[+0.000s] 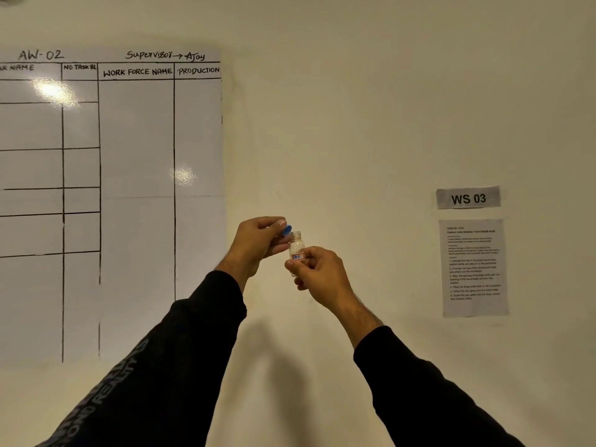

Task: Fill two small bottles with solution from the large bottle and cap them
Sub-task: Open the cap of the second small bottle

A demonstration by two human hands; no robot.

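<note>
Pinching clear small bottle (297, 250) in right hand (317, 272) | left hand (258, 241) grips round blue cap (286, 230)

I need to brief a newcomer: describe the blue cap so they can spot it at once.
Start from the whiteboard chart on the wall; just right of its lower corner, two hands meet. The left hand pinches the blue cap, tilted beside the open neck of the small bottle. It is the only blue thing there.

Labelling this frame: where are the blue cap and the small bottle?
blue cap (286, 230), head view, on its outer side.
small bottle (297, 245), head view, on its shoulder above the label.
</note>
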